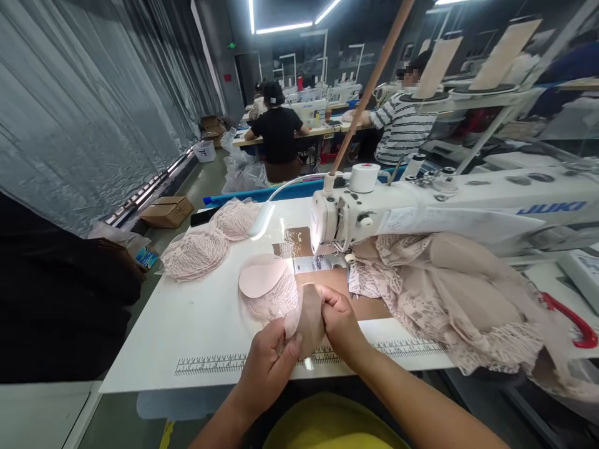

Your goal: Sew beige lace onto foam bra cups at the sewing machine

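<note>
Between my two hands is a beige fabric cup piece (309, 318), held above the front of the sewing table. My left hand (270, 357) pinches its left edge with thumb and fingers. The thumb and fingers of my right hand (340, 321) close on its upper right edge. Just beyond my left hand lies a pink lace cup (274, 298), with a smooth pink pad (262, 276) on top. The white sewing machine's head (327, 218) stands beyond my hands, its lamp lit over the needle area. A beige lace garment (449, 280) is bunched to the right of the needle.
Stacks of lace cups (194, 254) (234, 218) lie at the table's left. A printed ruler (210, 363) runs along the front edge. Red-handled scissors (571, 321) lie far right. Thread cones (437, 68) stand above the machine. Two people (281, 128) (405, 131) sit at machines beyond.
</note>
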`<state>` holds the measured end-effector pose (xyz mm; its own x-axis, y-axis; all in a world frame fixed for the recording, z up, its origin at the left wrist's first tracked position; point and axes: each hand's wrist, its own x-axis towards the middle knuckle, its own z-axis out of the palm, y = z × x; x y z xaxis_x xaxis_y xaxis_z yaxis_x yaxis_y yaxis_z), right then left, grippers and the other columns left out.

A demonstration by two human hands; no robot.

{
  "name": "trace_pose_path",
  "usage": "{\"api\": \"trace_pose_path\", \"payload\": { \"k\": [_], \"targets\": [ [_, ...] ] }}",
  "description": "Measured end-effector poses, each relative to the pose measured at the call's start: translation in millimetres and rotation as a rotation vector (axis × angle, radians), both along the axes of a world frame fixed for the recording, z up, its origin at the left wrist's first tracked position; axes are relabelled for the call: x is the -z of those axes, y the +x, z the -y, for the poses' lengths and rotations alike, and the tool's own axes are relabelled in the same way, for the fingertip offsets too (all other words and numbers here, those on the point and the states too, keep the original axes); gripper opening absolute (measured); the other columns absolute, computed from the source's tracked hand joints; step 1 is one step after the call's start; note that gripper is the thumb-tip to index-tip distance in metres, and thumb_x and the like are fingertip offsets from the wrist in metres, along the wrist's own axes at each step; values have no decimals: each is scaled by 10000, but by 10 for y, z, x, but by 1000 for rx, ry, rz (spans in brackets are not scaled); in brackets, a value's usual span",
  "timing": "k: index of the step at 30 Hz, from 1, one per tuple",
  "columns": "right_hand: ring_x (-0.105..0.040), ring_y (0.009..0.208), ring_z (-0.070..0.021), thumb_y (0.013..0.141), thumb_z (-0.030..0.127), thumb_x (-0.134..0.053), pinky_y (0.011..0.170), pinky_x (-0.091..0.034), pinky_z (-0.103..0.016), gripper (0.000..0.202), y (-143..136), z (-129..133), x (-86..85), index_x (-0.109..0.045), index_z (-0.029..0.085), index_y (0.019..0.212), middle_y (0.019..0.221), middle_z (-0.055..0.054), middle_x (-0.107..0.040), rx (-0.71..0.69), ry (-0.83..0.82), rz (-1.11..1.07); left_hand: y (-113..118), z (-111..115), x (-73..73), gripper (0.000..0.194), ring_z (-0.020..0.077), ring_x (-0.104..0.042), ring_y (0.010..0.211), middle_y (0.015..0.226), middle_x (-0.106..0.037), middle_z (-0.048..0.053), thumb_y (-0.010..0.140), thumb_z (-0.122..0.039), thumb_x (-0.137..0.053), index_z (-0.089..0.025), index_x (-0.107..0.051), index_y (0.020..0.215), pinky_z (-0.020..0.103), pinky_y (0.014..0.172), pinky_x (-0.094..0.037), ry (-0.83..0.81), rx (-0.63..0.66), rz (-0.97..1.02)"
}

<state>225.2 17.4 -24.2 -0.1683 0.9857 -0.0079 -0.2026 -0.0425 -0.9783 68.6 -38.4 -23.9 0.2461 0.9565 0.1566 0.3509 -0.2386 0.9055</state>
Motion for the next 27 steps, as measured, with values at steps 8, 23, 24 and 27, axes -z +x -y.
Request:
{"api": "trace_pose_path", "payload": {
  "k": [8,23,24,27],
  "targets": [
    [-450,685,-147,665,196,-500,605,-394,-252,182,129,80,-127,-471,210,844,760,23,-488,-130,270,213,29,-19,-72,200,139,-448,629,672,-476,-2,890,-209,-467,-199,-447,691,253,600,-392,206,-26,-68],
    [-488,672,-126,795,421,-590,603,-383,-231,264,224,201,-32,-602,166,861,770,-16,-567,-310,-45,-242,-114,-327,-149,243,209,-597,921,969,-636,75,935,-344,-413,-187,-576,845,329,796,-499,218,48,-189],
    [-509,678,-131,767,449,-637,607,-394,-234,319,248,227,-44,-616,161,903,783,-24,-584,-366,-80,-227,-170,-418,-117,245,248,-562,1078,1136,-613,107,927,-359,-425,-185,-594,961,387,904,-475,261,21,-286],
    [-572,679,-163,690,468,-725,594,-438,-262,414,474,308,-96,-639,160,952,794,-47,-632,-387,-174,-159,-380,-607,42,443,327,-434,1279,1355,-507,160,894,-416,-467,-154,-528,1246,524,1034,-378,283,-80,-640]
  ]
}}
